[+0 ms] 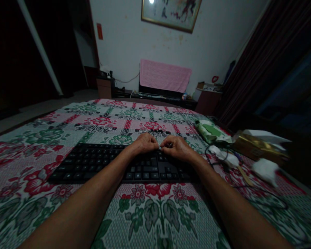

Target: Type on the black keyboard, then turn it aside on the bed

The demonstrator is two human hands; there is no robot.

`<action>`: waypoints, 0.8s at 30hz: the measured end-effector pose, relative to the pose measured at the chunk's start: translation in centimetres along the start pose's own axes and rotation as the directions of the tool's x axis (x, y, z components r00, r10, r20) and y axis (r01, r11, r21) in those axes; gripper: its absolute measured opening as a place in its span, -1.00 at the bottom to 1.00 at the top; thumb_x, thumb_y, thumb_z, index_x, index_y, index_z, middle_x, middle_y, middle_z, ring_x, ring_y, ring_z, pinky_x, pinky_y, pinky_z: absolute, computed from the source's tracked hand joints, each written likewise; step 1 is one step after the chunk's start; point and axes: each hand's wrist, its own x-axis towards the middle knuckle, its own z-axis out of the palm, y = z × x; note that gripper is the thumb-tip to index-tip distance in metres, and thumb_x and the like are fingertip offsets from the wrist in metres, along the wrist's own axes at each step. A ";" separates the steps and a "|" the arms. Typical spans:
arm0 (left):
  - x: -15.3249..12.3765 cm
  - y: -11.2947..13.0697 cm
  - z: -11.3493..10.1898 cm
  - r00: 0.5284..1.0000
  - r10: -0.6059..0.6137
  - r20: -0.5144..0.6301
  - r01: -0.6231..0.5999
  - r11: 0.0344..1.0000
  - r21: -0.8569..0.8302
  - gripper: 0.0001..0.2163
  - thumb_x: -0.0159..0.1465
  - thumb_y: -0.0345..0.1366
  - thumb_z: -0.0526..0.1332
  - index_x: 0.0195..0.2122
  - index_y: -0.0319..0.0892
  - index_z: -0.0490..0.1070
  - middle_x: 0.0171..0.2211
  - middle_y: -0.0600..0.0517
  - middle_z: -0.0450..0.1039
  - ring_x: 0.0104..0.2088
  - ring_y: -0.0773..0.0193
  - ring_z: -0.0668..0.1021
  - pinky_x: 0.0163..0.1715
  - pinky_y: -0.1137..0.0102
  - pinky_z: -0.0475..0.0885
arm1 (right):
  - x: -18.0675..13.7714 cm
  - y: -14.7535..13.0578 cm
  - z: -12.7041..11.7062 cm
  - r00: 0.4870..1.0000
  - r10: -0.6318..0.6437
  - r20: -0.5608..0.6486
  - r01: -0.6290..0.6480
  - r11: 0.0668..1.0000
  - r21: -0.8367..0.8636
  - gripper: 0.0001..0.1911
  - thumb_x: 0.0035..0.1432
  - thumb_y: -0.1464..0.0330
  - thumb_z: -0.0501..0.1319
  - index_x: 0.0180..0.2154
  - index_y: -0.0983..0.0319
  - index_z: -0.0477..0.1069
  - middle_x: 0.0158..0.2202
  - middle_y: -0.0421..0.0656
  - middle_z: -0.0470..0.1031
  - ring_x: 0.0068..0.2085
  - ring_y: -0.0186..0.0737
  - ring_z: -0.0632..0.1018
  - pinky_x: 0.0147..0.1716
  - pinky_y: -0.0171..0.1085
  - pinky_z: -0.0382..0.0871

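Note:
A black keyboard (93,162) lies flat on a flowered cloth (155,211), its keys facing up. Over the keyboard's far edge, right of its middle, my left hand (145,142) and my right hand (176,148) meet with their fingertips almost touching. Both are closed in a pinch. Between the fingertips shows a tiny pale speck (160,148), too small to name. My forearms cross over the keyboard and hide some of its keys and its right end.
To the right lie a green-and-white soft pack (211,130), a gold box (259,147), crumpled white tissue (265,169), a wooden stick (245,176) and a black cable (269,195). Beyond the cloth, a pink towel (164,75) drapes over a screen-like shape by the wall.

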 end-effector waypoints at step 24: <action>0.2 -0.1 0.4 0.999 -0.047 -0.021 0.046 0.998 -0.052 -0.76 -0.13 -0.22 0.11 -0.55 -0.29 0.45 -0.68 0.09 0.31 -0.65 0.44 0.30 -0.69 0.56 0.13 | 0.3 -0.4 0.3 0.998 0.062 0.021 -0.062 0.998 0.025 -0.84 -0.17 0.39 0.13 -0.47 0.27 0.43 -0.47 -0.19 0.40 -0.45 -0.39 0.37 -0.47 -0.42 0.19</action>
